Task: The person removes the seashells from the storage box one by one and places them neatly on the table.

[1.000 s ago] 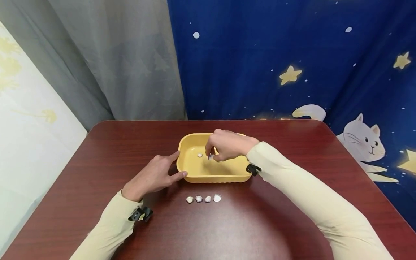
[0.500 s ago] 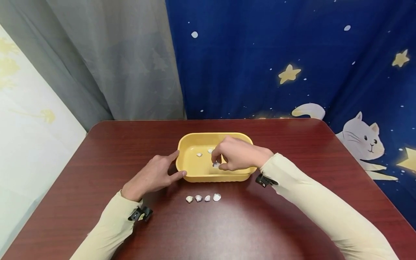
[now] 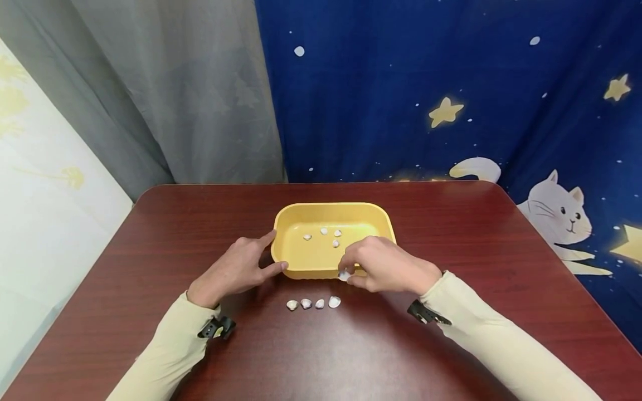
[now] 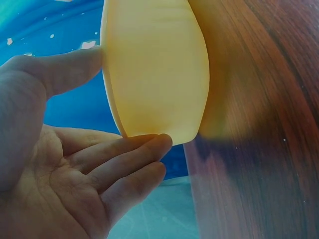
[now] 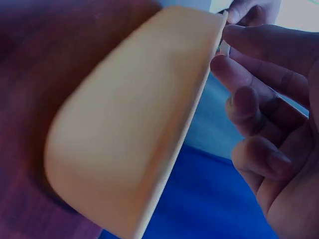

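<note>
In the head view, a yellow plastic bin (image 3: 311,257) sits on the table with several small seashells (image 3: 335,243) scattered on its floor. My left hand (image 3: 236,274) is at the bin's left end, thumb and fingertips against the rim and outer wall. The left wrist view shows that hand (image 4: 70,169) with its fingers fairly straight along the bin (image 4: 157,74). Over the front rim, my right hand (image 3: 388,267) pinches a white seashell (image 3: 343,275) between thumb and fingertips. In the right wrist view, only a sliver of that seashell (image 5: 225,48) shows between the fingertips.
Nearer me, several seashells (image 3: 319,304) lie in a short row on the dark red tabletop (image 3: 321,356). Grey curtain (image 3: 220,111) and blue star-patterned curtain (image 3: 361,100) hang behind the table's far edge. Each sleeve carries a black wrist strap (image 3: 217,327).
My right hand has moved from inside the bin toward me and to the right, bringing a seashell up to the front rim. My left hand has stayed at the bin's left end.
</note>
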### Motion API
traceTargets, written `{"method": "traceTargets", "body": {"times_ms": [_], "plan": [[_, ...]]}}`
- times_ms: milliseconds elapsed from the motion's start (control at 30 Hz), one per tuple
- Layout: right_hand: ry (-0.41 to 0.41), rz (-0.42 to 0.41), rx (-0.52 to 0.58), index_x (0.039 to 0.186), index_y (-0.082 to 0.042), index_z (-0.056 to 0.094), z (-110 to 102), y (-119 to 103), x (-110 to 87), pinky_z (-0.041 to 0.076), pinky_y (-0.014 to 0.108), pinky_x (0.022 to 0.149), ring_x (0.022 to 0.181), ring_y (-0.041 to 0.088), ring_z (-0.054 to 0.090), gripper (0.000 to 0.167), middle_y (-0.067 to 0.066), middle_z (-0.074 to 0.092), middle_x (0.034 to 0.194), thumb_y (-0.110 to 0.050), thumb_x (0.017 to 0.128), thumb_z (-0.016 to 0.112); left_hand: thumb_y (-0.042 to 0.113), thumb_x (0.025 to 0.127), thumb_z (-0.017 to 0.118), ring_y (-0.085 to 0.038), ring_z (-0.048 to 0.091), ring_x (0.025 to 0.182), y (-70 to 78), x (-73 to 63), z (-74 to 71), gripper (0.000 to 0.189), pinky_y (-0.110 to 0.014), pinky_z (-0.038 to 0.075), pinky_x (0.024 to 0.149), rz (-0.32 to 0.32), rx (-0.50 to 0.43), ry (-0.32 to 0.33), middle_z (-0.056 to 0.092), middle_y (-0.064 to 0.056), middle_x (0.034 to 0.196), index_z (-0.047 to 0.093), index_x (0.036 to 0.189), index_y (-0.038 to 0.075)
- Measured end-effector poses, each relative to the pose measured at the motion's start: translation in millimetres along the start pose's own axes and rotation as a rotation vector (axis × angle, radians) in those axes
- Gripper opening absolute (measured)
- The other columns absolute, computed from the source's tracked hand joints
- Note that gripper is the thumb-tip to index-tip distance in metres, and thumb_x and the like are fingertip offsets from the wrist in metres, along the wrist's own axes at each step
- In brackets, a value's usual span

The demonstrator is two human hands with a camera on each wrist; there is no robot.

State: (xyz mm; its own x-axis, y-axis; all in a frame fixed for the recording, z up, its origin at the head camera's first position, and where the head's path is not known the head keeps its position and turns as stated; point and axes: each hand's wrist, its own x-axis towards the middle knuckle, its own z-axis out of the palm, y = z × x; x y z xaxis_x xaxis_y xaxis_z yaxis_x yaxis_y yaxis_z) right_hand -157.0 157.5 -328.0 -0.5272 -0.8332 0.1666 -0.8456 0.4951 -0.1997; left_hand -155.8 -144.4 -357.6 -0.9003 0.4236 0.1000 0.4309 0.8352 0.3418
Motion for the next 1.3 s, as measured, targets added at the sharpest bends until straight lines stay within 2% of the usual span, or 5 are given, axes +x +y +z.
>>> {"method": "traceTargets", "body": {"times_ms": [100, 300, 400, 1100, 1300], "plan": [[0.003, 0.003, -0.029, 0.086, -0.022, 0.076, 6.2, -2.9, -5.8, 0.053, 0.022, 0.067, 0.072, 0.004, 0.064, 0.007, -0.014, 0.068, 0.077, -0.015, 0.084, 0.078, 0.042, 0.089, 0.073, -0.014, 0.058, 0.072, -0.5, 0.0, 0.2, 0.076, -0.037, 0.054, 0.078, -0.003, -0.002, -0.001, 0.063, -0.002, 0.070, 0.047, 0.146, -0.001], [0.030, 0.010, -0.108, 0.074, -0.023, 0.068, 20.9, -4.8, -12.3, 0.042, 0.018, 0.056, 0.060, -0.002, 0.048, 0.016, -0.015, 0.057, 0.066, -0.018, 0.083, 0.079, 0.040, 0.090, 0.073, -0.014, 0.057, 0.070, -1.6, 0.0, 0.3, 0.074, -0.037, 0.054, 0.077, -0.001, -0.003, -0.001, 0.058, 0.001, 0.066, 0.047, 0.146, -0.001], [0.030, 0.020, -0.121, 0.072, -0.024, 0.067, 27.5, -6.3, -14.8, 0.039, 0.018, 0.054, 0.058, -0.002, 0.045, 0.018, -0.016, 0.055, 0.064, -0.016, 0.081, 0.080, 0.039, 0.090, 0.073, -0.015, 0.058, 0.070, -2.0, 0.0, 0.5, 0.073, -0.038, 0.054, 0.077, 0.003, 0.001, -0.002, 0.059, -0.001, 0.066, 0.048, 0.145, -0.001], [0.019, 0.025, -0.212, 0.068, -0.022, 0.062, 57.0, -7.8, -21.3, 0.039, 0.026, 0.050, 0.058, 0.005, 0.045, 0.023, -0.013, 0.052, 0.063, -0.017, 0.078, 0.082, 0.040, 0.089, 0.074, -0.015, 0.058, 0.074, -1.4, -0.3, 0.9, 0.072, -0.036, 0.054, 0.078, 0.005, -0.014, 0.005, 0.070, -0.008, 0.082, 0.048, 0.145, 0.001], [0.018, 0.035, -0.208, 0.068, -0.022, 0.062, 57.8, -8.8, -21.9, 0.039, 0.026, 0.050, 0.057, 0.005, 0.047, 0.023, -0.013, 0.054, 0.063, -0.017, 0.076, 0.083, 0.039, 0.089, 0.074, -0.015, 0.058, 0.073, -1.1, -0.9, 0.2, 0.073, -0.037, 0.054, 0.078, 0.006, -0.016, 0.002, 0.068, -0.008, 0.079, 0.047, 0.145, 0.001]]}}
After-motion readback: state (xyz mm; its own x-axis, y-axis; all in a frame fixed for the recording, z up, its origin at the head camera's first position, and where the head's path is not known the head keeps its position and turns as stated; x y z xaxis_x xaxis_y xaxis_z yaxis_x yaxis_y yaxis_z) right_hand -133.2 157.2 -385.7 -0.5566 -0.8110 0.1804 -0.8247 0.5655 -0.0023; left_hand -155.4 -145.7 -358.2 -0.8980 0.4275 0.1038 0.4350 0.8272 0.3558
